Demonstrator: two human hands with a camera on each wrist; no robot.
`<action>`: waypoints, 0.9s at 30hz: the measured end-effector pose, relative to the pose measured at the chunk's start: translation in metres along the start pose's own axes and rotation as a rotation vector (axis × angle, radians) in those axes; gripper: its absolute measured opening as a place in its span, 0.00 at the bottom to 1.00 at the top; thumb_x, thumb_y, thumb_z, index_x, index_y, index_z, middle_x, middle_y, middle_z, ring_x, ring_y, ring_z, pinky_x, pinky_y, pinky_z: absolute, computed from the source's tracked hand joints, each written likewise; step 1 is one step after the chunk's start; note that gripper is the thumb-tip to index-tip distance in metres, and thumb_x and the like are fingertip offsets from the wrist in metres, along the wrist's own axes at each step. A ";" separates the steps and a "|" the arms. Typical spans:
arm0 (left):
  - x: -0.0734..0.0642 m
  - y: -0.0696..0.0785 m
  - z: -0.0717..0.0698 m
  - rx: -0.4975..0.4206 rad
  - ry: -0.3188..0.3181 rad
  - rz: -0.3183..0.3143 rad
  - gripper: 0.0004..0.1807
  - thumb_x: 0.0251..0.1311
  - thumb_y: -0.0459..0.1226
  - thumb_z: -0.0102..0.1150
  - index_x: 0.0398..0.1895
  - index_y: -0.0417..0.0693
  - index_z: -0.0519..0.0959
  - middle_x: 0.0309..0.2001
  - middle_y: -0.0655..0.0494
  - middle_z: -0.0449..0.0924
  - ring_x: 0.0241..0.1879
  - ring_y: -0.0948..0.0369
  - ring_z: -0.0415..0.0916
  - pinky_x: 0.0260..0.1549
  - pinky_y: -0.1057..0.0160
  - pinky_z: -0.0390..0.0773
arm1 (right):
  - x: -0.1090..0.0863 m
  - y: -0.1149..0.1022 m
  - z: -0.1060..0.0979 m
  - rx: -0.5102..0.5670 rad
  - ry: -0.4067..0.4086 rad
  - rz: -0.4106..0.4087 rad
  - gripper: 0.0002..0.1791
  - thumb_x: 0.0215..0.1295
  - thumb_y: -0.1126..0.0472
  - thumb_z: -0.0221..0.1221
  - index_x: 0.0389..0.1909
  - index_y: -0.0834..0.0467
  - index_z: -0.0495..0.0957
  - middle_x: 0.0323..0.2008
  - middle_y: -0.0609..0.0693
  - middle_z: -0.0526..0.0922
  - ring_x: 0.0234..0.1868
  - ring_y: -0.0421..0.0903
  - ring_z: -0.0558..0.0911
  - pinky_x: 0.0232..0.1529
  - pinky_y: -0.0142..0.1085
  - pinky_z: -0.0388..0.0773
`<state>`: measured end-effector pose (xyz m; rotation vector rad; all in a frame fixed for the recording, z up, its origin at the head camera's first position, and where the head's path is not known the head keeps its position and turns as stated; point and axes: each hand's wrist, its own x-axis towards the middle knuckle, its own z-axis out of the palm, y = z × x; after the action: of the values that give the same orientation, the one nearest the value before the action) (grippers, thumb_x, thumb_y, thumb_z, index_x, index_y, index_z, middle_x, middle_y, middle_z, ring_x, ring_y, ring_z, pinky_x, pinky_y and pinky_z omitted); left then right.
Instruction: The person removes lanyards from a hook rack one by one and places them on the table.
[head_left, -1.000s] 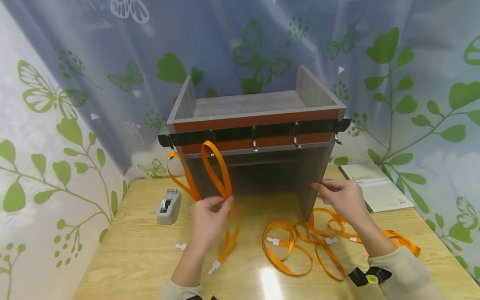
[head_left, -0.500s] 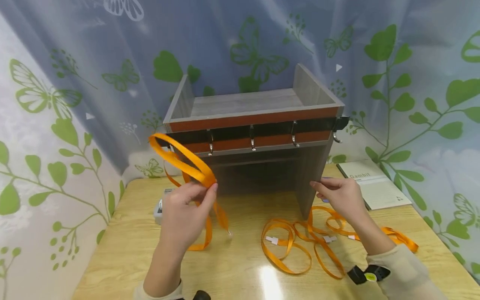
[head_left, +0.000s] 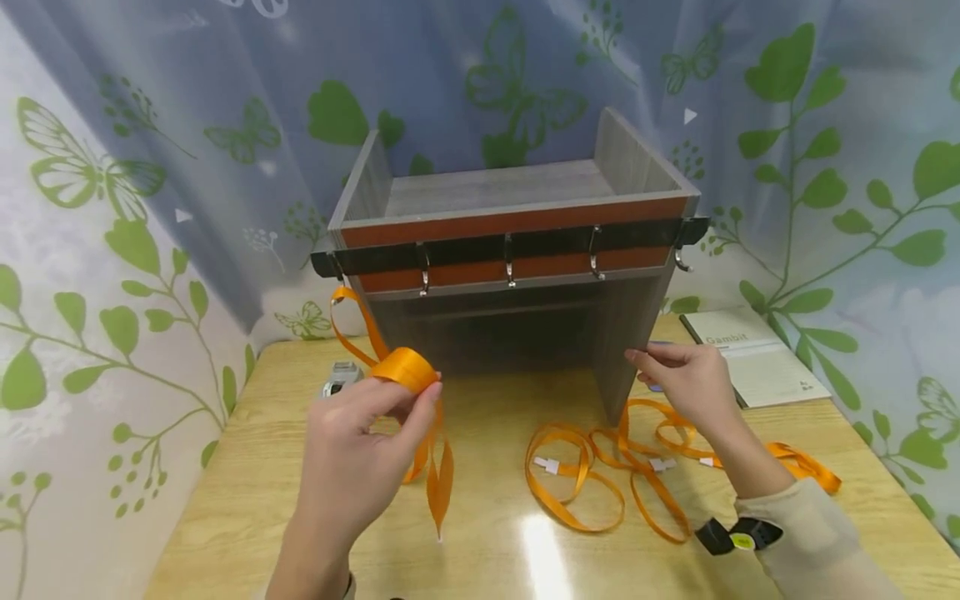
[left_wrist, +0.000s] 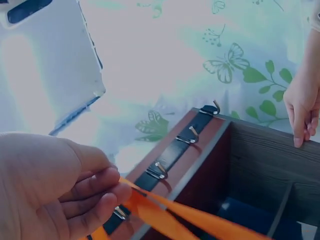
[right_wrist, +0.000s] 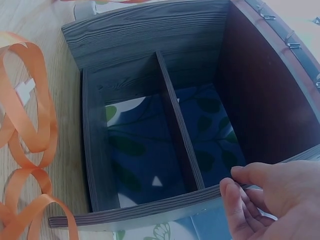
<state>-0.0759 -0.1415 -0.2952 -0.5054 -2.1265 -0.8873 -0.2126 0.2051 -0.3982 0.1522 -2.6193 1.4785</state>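
Note:
My left hand [head_left: 360, 442] pinches an orange lanyard [head_left: 405, 368] between thumb and fingertips, in front of the shelf's left side. The lanyard's top loop bends over above the fingers, and its straps dangle below. A second orange lanyard [head_left: 371, 323] hangs from the leftmost hook of the black hook rail [head_left: 465, 248], just behind the held one. That rail runs across the front of a small grey and reddish-brown shelf [head_left: 510, 221]. My right hand [head_left: 693, 387] grips the front edge of the shelf's right side panel [head_left: 630, 333] with thumb and fingers.
Several orange lanyards [head_left: 546, 502] with white clips lie on the wooden table at right. A grey tape dispenser [head_left: 342, 374] stands at left, partly hidden by my left hand. A notebook [head_left: 757, 358] lies at the back right. Patterned curtains surround the table.
My left hand has moved left and nearer to me with the lanyard. The lanyard's loop, upright earlier, swung left and now curls over the fingers. My right hand stays on the panel.

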 end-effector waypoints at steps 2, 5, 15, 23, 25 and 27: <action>-0.001 -0.002 0.002 -0.034 -0.015 -0.011 0.14 0.51 0.29 0.73 0.15 0.50 0.80 0.18 0.65 0.78 0.21 0.70 0.74 0.28 0.72 0.76 | 0.000 0.000 0.001 0.010 0.004 -0.006 0.27 0.63 0.43 0.66 0.51 0.61 0.85 0.42 0.61 0.89 0.30 0.31 0.86 0.33 0.25 0.82; -0.003 -0.005 0.004 -0.088 -0.040 -0.040 0.13 0.52 0.29 0.73 0.16 0.51 0.81 0.19 0.66 0.80 0.21 0.70 0.74 0.27 0.73 0.75 | 0.000 0.001 0.002 0.028 0.009 -0.012 0.26 0.63 0.44 0.66 0.51 0.61 0.85 0.43 0.61 0.88 0.30 0.32 0.86 0.33 0.26 0.82; -0.015 -0.033 0.014 -0.178 -0.206 -0.178 0.08 0.56 0.31 0.71 0.21 0.47 0.85 0.23 0.63 0.82 0.22 0.68 0.72 0.24 0.67 0.77 | -0.001 0.003 0.004 0.005 0.026 -0.012 0.25 0.64 0.42 0.65 0.49 0.59 0.87 0.40 0.59 0.89 0.30 0.34 0.87 0.32 0.27 0.82; -0.036 -0.055 0.032 -0.210 -0.320 -0.369 0.05 0.59 0.35 0.70 0.27 0.46 0.88 0.26 0.62 0.85 0.25 0.67 0.75 0.31 0.68 0.81 | -0.002 0.004 0.004 -0.001 0.035 -0.020 0.24 0.64 0.43 0.65 0.49 0.60 0.87 0.40 0.60 0.89 0.30 0.34 0.87 0.32 0.27 0.82; -0.041 -0.057 0.036 -0.227 -0.323 -0.358 0.06 0.59 0.35 0.70 0.25 0.47 0.88 0.25 0.62 0.84 0.24 0.68 0.75 0.30 0.67 0.80 | -0.002 0.004 0.005 0.004 0.040 -0.020 0.25 0.64 0.43 0.65 0.48 0.60 0.87 0.40 0.60 0.89 0.30 0.34 0.87 0.32 0.27 0.82; -0.047 -0.060 0.040 -0.240 -0.337 -0.357 0.07 0.60 0.36 0.70 0.24 0.48 0.87 0.24 0.64 0.83 0.24 0.68 0.74 0.30 0.68 0.79 | -0.002 0.004 0.006 0.014 0.044 -0.020 0.25 0.64 0.44 0.65 0.49 0.60 0.86 0.40 0.60 0.89 0.30 0.33 0.86 0.32 0.26 0.82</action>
<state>-0.1021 -0.1556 -0.3759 -0.4231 -2.4784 -1.3485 -0.2116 0.2024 -0.4047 0.1446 -2.5664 1.4764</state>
